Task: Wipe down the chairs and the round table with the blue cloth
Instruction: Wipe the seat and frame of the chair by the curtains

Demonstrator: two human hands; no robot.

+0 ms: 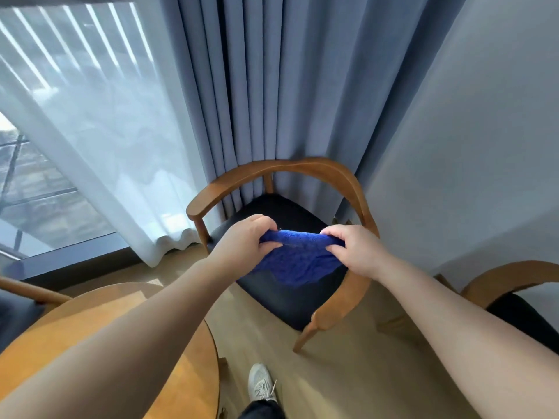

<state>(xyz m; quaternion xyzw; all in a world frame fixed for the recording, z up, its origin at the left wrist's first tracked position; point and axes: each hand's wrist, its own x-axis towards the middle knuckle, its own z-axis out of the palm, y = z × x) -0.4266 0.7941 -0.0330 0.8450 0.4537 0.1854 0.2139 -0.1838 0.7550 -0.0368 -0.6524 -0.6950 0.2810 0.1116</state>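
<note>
Both hands reach forward past the round wooden counter [90,309] at the lower left. The left hand [245,237] and the right hand [354,249] each pinch one upper end of the blue cloth [299,261] with curled fingers. It hangs spread between them, above the dark seat of a wooden chair [287,167]. Behind this chair hang a blue curtain [272,86] and a white sheer curtain [106,146].

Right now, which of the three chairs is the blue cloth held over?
The middle chair, by the curtain: the left hand and right hand hold the cloth over its seat. The left chair and right chair stand aside.
</note>
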